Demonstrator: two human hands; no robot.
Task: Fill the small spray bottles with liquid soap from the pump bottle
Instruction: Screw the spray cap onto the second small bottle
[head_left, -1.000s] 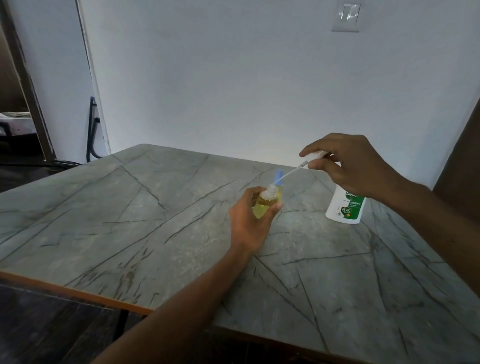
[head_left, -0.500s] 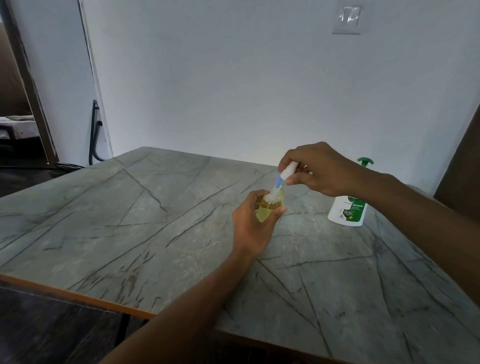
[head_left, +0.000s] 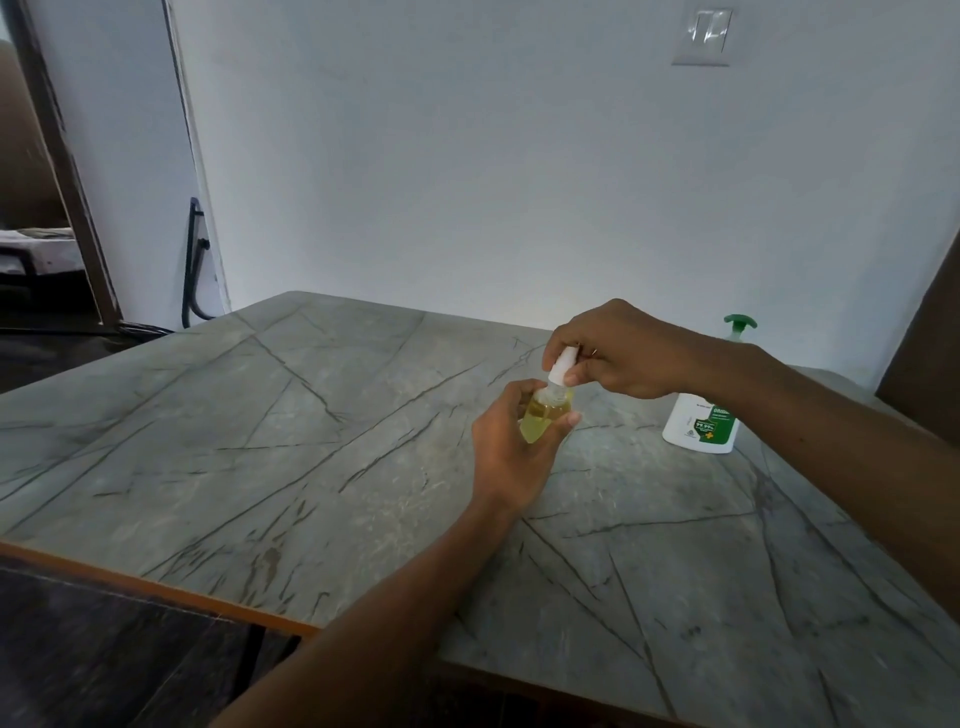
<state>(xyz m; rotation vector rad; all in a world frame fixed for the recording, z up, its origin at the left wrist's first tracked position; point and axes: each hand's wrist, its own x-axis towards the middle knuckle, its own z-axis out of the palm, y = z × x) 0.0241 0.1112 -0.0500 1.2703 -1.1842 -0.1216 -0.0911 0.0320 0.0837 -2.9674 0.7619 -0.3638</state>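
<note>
Clearly yellow-filled spray bottle (head_left: 545, 415); white sprayer (head_left: 561, 367) seated.

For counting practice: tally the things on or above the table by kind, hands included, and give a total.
Hands: 2 (left hand, right hand)
Spray bottle: 1
Spray cap: 1
Pump bottle: 1
Total: 5

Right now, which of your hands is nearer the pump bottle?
Right. The right hand pinches the spray top left of the pump bottle; the left hand grips the spray bottle farther left.
</note>
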